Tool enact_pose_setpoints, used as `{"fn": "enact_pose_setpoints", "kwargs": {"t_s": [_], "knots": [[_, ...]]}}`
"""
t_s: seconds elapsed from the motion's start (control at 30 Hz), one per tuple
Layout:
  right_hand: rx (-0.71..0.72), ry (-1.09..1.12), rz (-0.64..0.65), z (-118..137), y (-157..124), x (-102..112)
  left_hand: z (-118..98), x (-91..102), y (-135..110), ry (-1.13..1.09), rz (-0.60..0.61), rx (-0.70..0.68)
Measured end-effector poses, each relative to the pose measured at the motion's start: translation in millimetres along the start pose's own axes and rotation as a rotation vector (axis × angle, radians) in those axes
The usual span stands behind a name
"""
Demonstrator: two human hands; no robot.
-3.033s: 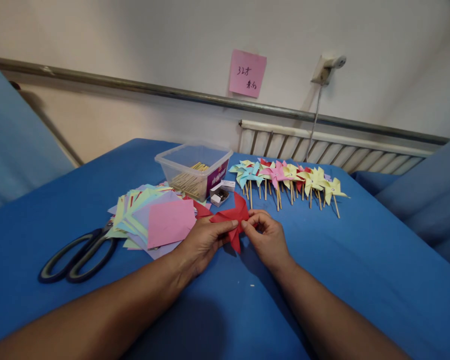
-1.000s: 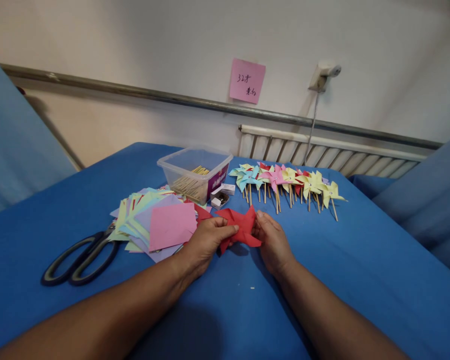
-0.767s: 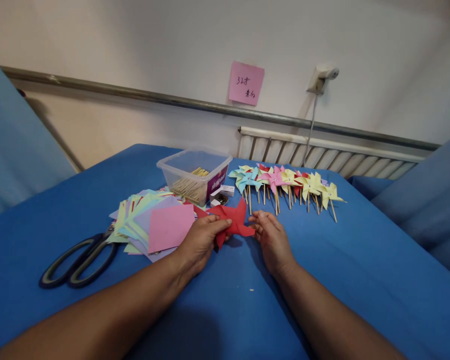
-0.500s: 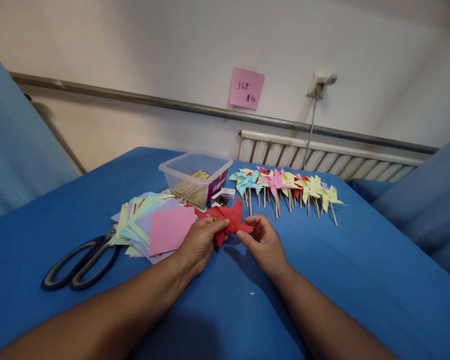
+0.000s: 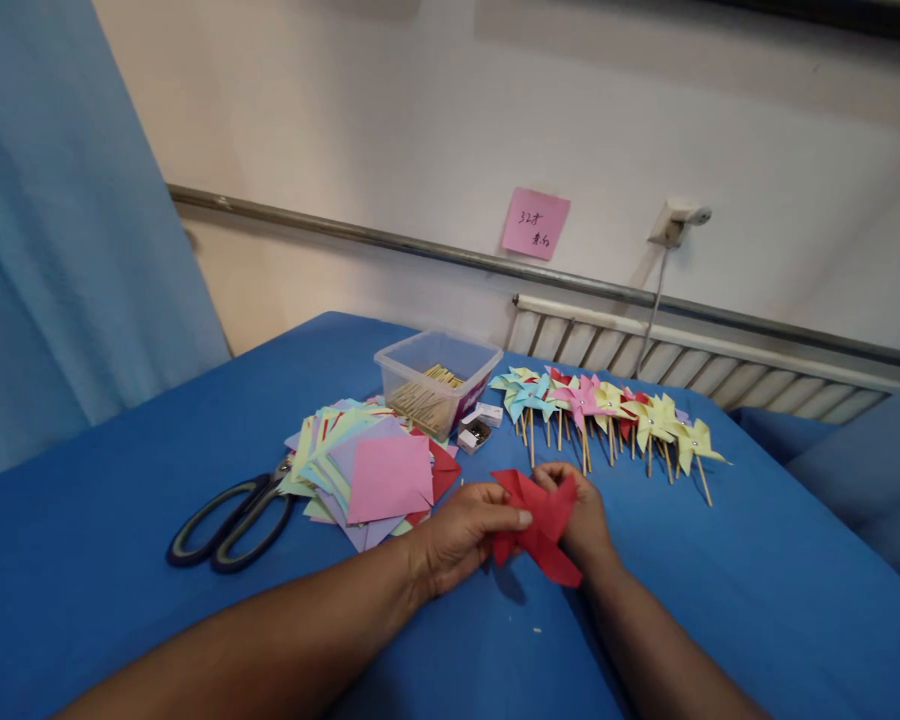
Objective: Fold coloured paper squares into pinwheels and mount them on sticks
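Note:
A red paper pinwheel (image 5: 544, 520) is held above the blue cloth, its folded blades spread and no stick visible on it. My left hand (image 5: 461, 535) pinches it from the left, thumb on the front and fingers behind. At its right side is my right hand (image 5: 589, 520), fingers bent at the upper right blade and partly hidden behind the paper. Just beyond the hands lies a small open box (image 5: 474, 434) with tiny dark pieces inside. To the left, a pink square sheet (image 5: 390, 478) tops a fanned pile of coloured paper.
Large scissors (image 5: 229, 520) lie left of the paper pile. A clear plastic tub (image 5: 412, 375) of thin wooden sticks stands behind it. Several finished pinwheels on sticks (image 5: 585, 400) lie in a row at the back right. A radiator (image 5: 570, 335) runs along the wall.
The view has shifted. The red pinwheel has turned and come nearer to me and rightward. My right hand has moved from its lower right blade to behind the upper right one.

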State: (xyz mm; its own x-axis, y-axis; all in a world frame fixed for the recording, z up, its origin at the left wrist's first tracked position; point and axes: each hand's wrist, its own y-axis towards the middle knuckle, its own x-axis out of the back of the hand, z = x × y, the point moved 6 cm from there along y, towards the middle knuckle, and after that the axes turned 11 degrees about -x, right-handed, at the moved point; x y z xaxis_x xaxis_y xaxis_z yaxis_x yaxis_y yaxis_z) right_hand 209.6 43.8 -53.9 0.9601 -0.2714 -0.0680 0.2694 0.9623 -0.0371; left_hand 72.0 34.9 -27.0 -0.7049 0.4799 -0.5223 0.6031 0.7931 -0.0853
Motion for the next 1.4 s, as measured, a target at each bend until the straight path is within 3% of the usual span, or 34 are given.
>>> {"fn": "enact_pose_setpoints", "kwargs": {"t_s": [0.1,0.23,0.3,0.4,0.6,0.77,1.13,1.4], "knots": [[0.071,-0.189,-0.013,-4,16,-19,9,-8.7,-3,-0.092,0.127,0.073],[0.133,-0.384,-0.045,6,42,-52,14,-10.9,-8,-0.140,0.189,0.149],[0.132,-0.769,-0.126,12,56,-65,13,-10.3,-10,-0.155,0.205,0.168],[0.109,-0.917,-0.122,21,70,-78,11,-8.4,-10,-0.194,0.214,0.180],[0.087,-1.094,-0.064,31,75,-86,12,-5.7,-7,-0.239,0.211,0.189],[0.091,-1.202,-0.091,34,71,-88,15,-6.0,-4,-0.245,0.211,0.186],[0.157,-1.251,-0.007,35,68,-89,23,-4.0,0,-0.217,0.208,0.196],[0.167,-1.301,-0.028,33,69,-89,22,-4.1,2,-0.200,0.216,0.193]]}}
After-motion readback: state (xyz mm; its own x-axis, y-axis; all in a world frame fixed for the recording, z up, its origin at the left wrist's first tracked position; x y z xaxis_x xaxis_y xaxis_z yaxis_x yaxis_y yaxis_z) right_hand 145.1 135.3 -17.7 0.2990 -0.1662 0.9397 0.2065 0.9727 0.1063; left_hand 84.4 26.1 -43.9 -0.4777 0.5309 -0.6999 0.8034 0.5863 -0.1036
